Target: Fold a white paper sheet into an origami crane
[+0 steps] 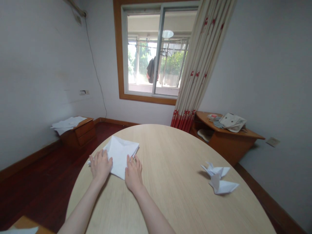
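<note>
White sheets of paper [120,155] lie stacked on the left part of the round table, turned so that a corner points away from me. A fold or crease shows near the far corner, and layered edges show at the right corner. My left hand [100,165] lies palm down over the left side of the stack, its fingers spread and the thumb on the paper. Along the right edge rests my right hand [133,172], thumb on the paper and fingers slightly apart beside it. What lies under both palms is hidden.
Two folded white paper figures [223,187] sit on the right of the pale wooden table [168,182]. A low cabinet [83,131] with papers on top stands left. At right is a corner desk [226,143] carrying a bag and small items, beside a curtain [195,78].
</note>
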A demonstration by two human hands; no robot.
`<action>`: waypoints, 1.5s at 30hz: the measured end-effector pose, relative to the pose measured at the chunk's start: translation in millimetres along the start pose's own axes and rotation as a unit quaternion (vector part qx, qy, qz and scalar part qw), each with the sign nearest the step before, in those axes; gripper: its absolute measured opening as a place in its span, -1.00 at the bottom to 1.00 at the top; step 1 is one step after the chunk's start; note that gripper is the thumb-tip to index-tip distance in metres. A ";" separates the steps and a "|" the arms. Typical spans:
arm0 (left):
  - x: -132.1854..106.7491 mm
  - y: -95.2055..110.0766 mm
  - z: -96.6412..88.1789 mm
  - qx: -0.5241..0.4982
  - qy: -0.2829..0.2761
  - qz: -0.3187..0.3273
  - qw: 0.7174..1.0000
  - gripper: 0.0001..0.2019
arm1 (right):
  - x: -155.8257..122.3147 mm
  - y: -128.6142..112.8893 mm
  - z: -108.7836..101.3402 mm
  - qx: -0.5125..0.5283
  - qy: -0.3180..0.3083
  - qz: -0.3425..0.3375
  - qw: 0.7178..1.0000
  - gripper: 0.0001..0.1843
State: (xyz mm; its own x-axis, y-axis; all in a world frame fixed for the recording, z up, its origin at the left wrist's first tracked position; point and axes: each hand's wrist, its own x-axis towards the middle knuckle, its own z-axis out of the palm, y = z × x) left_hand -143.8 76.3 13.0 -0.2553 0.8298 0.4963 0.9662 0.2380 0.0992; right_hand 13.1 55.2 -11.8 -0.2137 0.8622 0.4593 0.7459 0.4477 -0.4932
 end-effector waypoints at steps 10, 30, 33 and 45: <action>-0.4 6.2 -13.5 -0.015 0.081 0.008 0.997 -0.60 | -0.1 -1.1 -3.2 0.004 0.016 0.016 1.000 -0.44; -8.6 19.9 -33.6 -0.151 0.226 0.031 0.962 -0.66 | 3.3 19.1 -24.6 0.077 0.201 -0.016 0.976 -0.55; -12.0 24.2 -32.4 -0.184 0.227 0.063 0.954 -0.65 | 1.1 37.3 -33.3 0.103 0.195 -0.027 0.975 -0.57; -41.4 80.1 -39.6 -0.416 0.111 0.122 0.894 -0.63 | -17.5 109.7 -94.5 0.160 0.198 0.016 0.967 -0.66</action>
State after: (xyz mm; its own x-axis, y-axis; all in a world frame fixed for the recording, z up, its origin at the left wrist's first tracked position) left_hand -54.5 41.0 34.6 -0.1091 0.6628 0.7408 0.7083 -0.4711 0.5258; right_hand 158.3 66.8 -4.1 0.1122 0.7469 0.6554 0.5017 0.5268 -0.6862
